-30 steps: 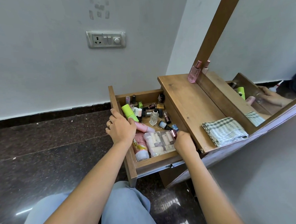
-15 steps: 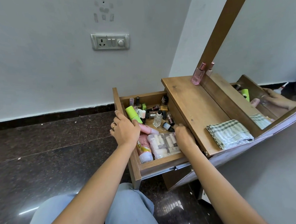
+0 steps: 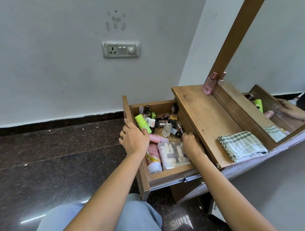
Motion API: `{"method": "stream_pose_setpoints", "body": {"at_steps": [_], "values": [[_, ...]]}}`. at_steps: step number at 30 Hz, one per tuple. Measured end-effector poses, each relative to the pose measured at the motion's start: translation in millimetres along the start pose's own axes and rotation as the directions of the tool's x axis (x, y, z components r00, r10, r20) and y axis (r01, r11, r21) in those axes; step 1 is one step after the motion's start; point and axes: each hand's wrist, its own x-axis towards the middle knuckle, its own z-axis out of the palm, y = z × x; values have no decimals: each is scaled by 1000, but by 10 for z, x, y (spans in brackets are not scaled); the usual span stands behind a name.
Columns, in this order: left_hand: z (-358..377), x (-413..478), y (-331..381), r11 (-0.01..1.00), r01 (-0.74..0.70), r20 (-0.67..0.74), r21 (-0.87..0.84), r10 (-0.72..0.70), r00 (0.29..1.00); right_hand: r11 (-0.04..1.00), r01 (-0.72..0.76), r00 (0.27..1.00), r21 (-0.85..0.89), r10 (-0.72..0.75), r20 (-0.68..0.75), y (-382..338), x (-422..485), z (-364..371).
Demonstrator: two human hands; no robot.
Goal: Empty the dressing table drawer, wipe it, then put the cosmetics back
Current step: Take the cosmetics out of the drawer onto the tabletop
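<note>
The wooden drawer (image 3: 169,176) of the dressing table stands pulled out and holds several cosmetics. Among them are a green tube (image 3: 142,122), a pink tube (image 3: 153,157), a clear pouch of small tubes (image 3: 170,155), a clear glass bottle (image 3: 166,128) and several small dark bottles. My left hand (image 3: 134,138) grips the drawer's left panel, thumb inside beside the green tube. My right hand (image 3: 192,144) reaches into the drawer over the pouch's right edge. Its curled fingertips are at the small bottles, and what they touch is hidden. A folded checked cloth (image 3: 243,145) lies on the tabletop (image 3: 205,115).
A pink perfume bottle (image 3: 209,83) stands at the back of the tabletop against the mirror (image 3: 278,54). The white wall with a socket plate (image 3: 121,49) is behind the drawer. Dark polished floor lies to the left, and my knee in blue jeans is below the drawer.
My right hand has moved from the drawer's near right corner deeper in, toward the small bottles. My left hand has stayed on the drawer's left panel.
</note>
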Motion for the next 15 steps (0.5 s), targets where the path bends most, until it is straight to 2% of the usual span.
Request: {"method": "stream_pose_setpoints", "body": {"at_steps": [1, 2, 4, 5, 8, 11, 13, 15], "values": [[0, 1, 0, 1000, 0, 0, 1, 0, 1000, 993, 58, 998, -105, -58, -1, -4, 0, 0], [1, 2, 0, 1000, 0, 0, 2, 0, 1000, 985, 57, 998, -165, -51, 37, 12, 9, -8], [0, 2, 0, 1000, 1, 2, 2, -1, 1000, 999, 11, 1000, -36, -11, 6, -22, 18, -8], [1, 0, 0, 1000, 2, 3, 1, -2, 1000, 992, 3, 997, 126, 6, -72, -18, 23, -32], [3, -1, 1, 1000, -1, 0, 6, 1, 1000, 974, 48, 949, 220, 24, -315, -99, 71, -88], [-1, 2, 5, 1000, -1, -3, 8, 1, 1000, 943, 192, 863, 272, -30, -505, -190, 133, -262], [-10, -4, 6, 1000, 2, -2, 2, -2, 1000, 915, 256, 838, 312, -49, -543, -249, 202, -475], [-19, -13, 5, 1000, 1, 0, -1, -1, 1000, 917, 265, 858, 298, -83, -507, -274, 294, -617]]}}
